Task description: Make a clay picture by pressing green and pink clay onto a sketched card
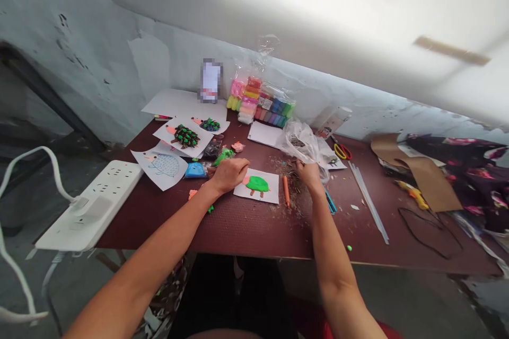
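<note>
My left hand (231, 174) is closed with its fingers curled, over the top left corner of a small white card (270, 197). Whether it holds anything is hidden. On the card lies a flat green clay hedgehog shape (258, 184) with a pink head and brown legs. My right hand (308, 174) reaches to the front of a clear plastic bag (304, 140) of brown bits, its fingertips pinched together; what is between them is too small to make out. Loose brown bits (292, 188) are scattered beneath it. An orange pen (286, 191) lies between card and right hand.
Finished hedgehog pictures (186, 136) and a blue hedgehog drawing (165, 165) lie left, near a white power strip (93, 209). Packs of coloured clay (260, 100) stand at the wall. Scissors (342, 151), clear sticks (369, 204) and a yellow glue gun (413, 194) lie right.
</note>
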The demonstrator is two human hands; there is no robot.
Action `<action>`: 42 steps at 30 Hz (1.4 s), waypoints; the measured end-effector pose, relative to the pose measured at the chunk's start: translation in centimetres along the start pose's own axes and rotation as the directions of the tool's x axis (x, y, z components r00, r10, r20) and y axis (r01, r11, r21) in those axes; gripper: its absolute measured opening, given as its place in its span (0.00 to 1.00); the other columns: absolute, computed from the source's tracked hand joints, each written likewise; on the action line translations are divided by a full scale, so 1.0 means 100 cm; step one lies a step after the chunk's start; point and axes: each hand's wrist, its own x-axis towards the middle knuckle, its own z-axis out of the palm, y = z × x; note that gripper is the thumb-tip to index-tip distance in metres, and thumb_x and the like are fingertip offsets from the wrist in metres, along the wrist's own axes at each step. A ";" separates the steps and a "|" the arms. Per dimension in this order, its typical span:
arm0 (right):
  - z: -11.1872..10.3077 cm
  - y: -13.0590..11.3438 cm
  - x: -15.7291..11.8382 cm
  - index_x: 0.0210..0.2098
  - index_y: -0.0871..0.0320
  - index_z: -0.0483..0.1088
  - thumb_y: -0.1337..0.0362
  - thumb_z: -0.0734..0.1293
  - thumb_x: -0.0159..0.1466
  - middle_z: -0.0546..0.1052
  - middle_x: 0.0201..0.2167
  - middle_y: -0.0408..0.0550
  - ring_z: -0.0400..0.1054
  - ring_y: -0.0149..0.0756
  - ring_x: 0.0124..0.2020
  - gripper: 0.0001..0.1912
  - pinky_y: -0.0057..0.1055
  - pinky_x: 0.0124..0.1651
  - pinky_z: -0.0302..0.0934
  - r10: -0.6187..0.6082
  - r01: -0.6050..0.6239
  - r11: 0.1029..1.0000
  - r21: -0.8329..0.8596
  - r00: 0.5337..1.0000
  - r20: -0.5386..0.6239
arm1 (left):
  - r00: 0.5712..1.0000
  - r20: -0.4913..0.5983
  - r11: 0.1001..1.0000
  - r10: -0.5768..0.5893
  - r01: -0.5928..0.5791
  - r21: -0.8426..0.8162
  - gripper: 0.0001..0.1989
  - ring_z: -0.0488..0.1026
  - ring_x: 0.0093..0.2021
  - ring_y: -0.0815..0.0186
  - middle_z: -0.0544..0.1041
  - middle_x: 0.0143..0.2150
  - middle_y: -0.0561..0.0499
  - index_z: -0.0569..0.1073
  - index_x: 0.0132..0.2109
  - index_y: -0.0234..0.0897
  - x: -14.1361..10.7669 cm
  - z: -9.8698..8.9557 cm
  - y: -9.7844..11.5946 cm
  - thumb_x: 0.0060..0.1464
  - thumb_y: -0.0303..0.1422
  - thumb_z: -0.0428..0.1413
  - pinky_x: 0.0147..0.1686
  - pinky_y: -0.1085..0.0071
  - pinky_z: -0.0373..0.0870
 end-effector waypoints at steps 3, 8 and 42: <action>0.003 0.000 -0.012 0.35 0.58 0.80 0.64 0.66 0.60 0.83 0.36 0.56 0.76 0.49 0.43 0.10 0.43 0.53 0.66 0.032 -0.033 0.999 0.027 0.998 0.054 | 1.000 -0.004 1.000 -0.013 0.013 0.021 0.11 0.80 0.41 0.56 0.84 0.40 0.44 0.80 0.42 0.38 0.000 0.000 -0.001 0.65 0.28 0.51 0.40 0.64 0.71; 0.004 0.005 -0.020 0.42 0.59 0.80 0.63 0.60 0.65 0.84 0.44 0.58 0.76 0.48 0.48 0.17 0.44 0.58 0.66 0.051 -0.054 0.991 0.120 0.998 0.030 | 0.997 0.067 0.997 -0.042 0.037 0.072 0.16 0.80 0.47 0.55 0.84 0.47 0.43 0.81 0.51 0.38 0.002 -0.005 0.002 0.64 0.26 0.51 0.44 0.61 0.72; 0.017 -0.005 -0.031 0.52 0.63 0.81 0.75 0.57 0.63 0.82 0.55 0.59 0.76 0.46 0.58 0.26 0.42 0.65 0.65 -0.132 0.133 0.987 -0.087 0.991 0.017 | 0.966 0.256 0.969 0.022 -0.084 0.233 0.16 0.74 0.50 0.56 0.78 0.48 0.41 0.84 0.46 0.35 0.005 -0.009 0.011 0.65 0.22 0.51 0.49 0.63 0.72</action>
